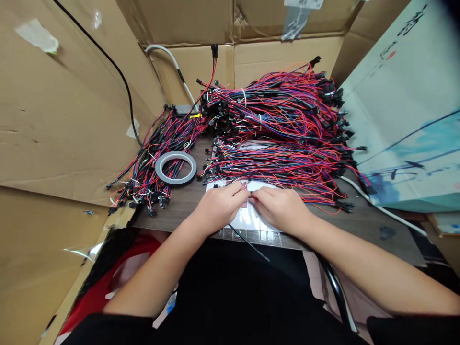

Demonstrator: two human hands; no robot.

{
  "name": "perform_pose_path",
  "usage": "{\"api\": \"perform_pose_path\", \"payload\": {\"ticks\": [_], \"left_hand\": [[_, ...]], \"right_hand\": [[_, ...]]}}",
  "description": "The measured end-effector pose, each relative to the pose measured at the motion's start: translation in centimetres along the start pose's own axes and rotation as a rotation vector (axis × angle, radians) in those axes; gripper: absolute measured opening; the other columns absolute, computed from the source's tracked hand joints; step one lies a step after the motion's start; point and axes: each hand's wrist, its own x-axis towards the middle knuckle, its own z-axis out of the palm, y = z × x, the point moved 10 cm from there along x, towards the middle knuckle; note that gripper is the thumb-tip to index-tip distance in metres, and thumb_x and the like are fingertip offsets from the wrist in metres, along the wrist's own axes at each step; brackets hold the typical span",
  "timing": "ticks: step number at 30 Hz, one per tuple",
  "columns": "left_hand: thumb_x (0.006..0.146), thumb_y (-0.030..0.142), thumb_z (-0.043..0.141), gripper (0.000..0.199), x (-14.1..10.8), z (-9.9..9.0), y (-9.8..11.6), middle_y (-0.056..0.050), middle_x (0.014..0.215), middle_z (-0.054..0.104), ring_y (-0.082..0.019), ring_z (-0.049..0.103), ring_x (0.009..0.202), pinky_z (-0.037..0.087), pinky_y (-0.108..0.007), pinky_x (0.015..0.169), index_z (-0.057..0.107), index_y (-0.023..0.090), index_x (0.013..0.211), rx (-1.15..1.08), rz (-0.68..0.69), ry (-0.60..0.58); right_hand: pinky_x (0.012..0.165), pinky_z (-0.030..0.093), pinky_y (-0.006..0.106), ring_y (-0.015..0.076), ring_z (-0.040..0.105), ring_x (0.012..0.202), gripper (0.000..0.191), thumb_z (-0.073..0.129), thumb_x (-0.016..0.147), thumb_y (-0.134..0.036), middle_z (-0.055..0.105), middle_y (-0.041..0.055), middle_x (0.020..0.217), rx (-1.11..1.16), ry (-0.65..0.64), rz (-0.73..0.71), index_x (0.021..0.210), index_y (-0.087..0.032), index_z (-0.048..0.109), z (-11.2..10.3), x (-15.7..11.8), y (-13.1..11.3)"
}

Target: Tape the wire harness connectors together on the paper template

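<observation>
My left hand (pixel 224 203) is closed near the table's front edge, fingers pinched on a small dark part, with a thin black cable (pixel 249 243) hanging below it over the edge. Facing it, my right hand (pixel 278 206) pinches the same small dark part (pixel 250 194) between thumb and finger. The fingertips almost meet, and they hide most of the part. Both hands are over a white sheet (pixel 247 219). Just beyond them lies a flat row of red and blue wires (pixel 276 163) with black connectors.
A taller pile of bundled wires (pixel 283 105) stands behind. More wire bundles (pixel 143 167) lie at the left, with a grey tape roll (pixel 176 168) on them. Cardboard walls (pixel 68 120) enclose the left and back. A white cable (pixel 384 208) crosses the table's right side.
</observation>
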Motion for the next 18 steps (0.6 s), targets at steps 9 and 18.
{"api": "perform_pose_path", "payload": {"ticks": [9,18], "left_hand": [[0.101,0.028,0.043,0.017,0.2,0.6,-0.7,-0.004,0.099,0.061,-0.016,0.062,0.086,0.045,-0.027,0.066,0.057,0.018,0.102,-0.103,-0.100,-0.106],[0.101,0.025,0.038,0.021,0.3,-0.6,-1.8,-0.006,0.102,0.061,-0.017,0.062,0.088,0.047,-0.028,0.070,0.057,0.018,0.107,-0.134,-0.206,-0.013]], "right_hand": [[0.052,0.013,0.033,0.0136,0.053,0.054,0.018,0.045,0.098,-0.028,0.067,0.0046,0.080,-0.126,-0.153,0.054,0.091,-0.018,0.058,0.1,-0.5,0.2],[0.054,0.030,0.033,0.0219,0.063,0.073,0.063,0.052,0.091,-0.060,0.067,0.0100,0.101,-0.078,-0.158,0.179,0.141,-0.023,0.043,-2.5,-3.4,-1.4]]}}
